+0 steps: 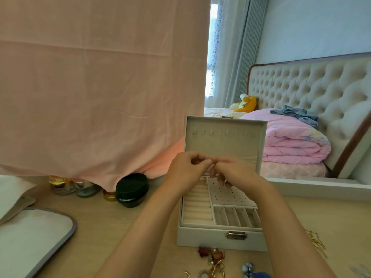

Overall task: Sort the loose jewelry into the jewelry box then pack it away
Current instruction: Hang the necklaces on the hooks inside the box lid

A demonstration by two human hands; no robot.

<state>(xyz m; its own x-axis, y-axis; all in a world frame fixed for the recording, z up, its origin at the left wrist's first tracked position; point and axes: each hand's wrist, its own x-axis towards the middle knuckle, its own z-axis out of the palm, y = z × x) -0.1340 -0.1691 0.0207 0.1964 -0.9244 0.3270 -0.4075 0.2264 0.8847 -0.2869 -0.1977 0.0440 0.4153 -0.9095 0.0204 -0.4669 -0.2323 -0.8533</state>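
A pale grey jewelry box [202, 237] stands open on the wooden tabletop, its lid [224, 135] upright. Inside are cream ring rolls, a perforated earring panel and several narrow compartments. Above the box's back half my left hand [186, 171] and my right hand [234, 171] meet fingertip to fingertip, fingers curled. They pinch something very small that I cannot make out. A gold ring [202, 179] sits at the top of the ring rolls. Loose jewelry [213, 257] lies in front of the box: gold rings, a reddish piece, a blue beaded piece [248, 269].
A gold chain piece [316, 240] lies at the right on the table. A black round jar [131, 190] and small glass bottles [60, 185] stand at the left under a hanging pink cloth [100, 87]. A grey-rimmed tray [30, 237] sits at the front left. A bed stands behind.
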